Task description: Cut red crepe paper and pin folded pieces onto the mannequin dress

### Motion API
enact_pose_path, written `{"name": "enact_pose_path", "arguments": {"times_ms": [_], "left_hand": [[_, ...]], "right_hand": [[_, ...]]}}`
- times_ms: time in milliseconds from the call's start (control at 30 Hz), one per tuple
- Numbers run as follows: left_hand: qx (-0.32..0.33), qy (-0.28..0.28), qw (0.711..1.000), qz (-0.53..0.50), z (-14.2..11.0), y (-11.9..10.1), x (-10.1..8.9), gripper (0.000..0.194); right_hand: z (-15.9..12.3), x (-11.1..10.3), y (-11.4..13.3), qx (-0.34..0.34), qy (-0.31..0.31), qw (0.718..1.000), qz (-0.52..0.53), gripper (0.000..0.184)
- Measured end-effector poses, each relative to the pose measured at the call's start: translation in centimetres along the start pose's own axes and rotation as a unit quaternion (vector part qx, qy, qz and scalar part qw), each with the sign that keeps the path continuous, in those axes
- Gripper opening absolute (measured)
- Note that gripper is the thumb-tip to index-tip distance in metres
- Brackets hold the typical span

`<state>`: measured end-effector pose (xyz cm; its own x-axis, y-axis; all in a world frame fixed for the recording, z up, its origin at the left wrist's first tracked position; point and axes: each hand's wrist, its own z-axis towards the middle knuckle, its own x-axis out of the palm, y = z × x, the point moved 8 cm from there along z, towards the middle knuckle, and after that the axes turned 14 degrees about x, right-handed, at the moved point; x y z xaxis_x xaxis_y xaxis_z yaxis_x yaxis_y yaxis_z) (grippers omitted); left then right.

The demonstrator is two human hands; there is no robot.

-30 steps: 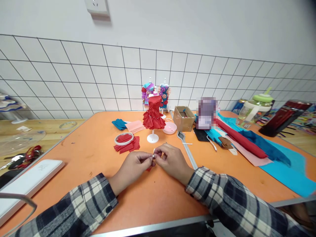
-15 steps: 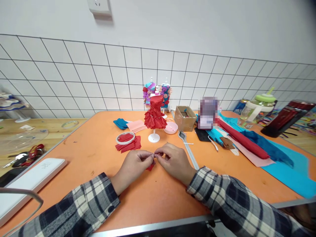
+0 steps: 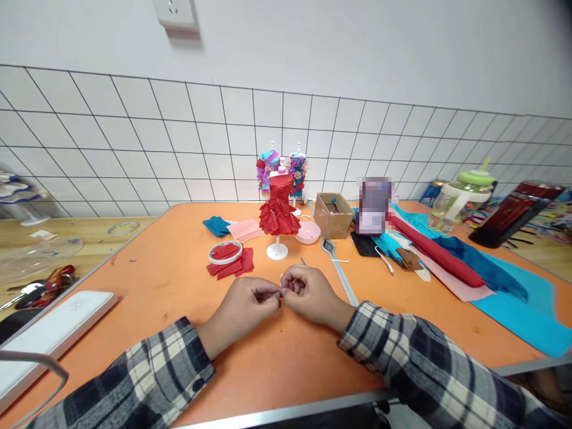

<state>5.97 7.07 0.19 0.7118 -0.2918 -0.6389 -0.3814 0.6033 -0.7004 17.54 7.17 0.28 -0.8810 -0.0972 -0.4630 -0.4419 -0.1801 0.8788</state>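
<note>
Both of my hands meet over the middle of the orange table (image 3: 170, 280). My left hand (image 3: 248, 304) and my right hand (image 3: 308, 292) pinch together, fingertips touching, on something tiny that their fingers hide. A thin tool tip pokes up behind my right hand. Just beyond them a small red paper dress (image 3: 279, 208) stands on a white mannequin stand. To its left, red paper pieces (image 3: 232, 264) lie under a white tape ring (image 3: 224, 251).
Two more dressed mini mannequins (image 3: 281, 170) stand at the wall. A pink dish (image 3: 307, 232), a cardboard box (image 3: 333, 214), a metal ruler (image 3: 342, 274), rolled red and blue paper (image 3: 447, 256) and bottles (image 3: 465, 190) lie to the right. A white case (image 3: 49, 328) sits far left.
The red scrap seen below my fingers earlier is no longer visible. My hands have closed tighter together and stayed in place.
</note>
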Motion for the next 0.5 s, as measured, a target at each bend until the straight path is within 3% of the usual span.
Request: {"name": "enact_pose_path", "arguments": {"times_ms": [167, 500], "left_hand": [[-0.016, -0.017, 0.999, -0.047, 0.1, -0.7, -0.3, 0.021], [0.015, -0.03, 0.998, -0.053, 0.2, -1.0, -0.7, 0.019]], "right_hand": [[0.4, 0.6, -1.1, 0.058, 0.056, 0.987, 0.139, 0.003], [0.8, 0.4, -2.2, 0.145, 0.082, 0.954, 0.25, 0.009]]}}
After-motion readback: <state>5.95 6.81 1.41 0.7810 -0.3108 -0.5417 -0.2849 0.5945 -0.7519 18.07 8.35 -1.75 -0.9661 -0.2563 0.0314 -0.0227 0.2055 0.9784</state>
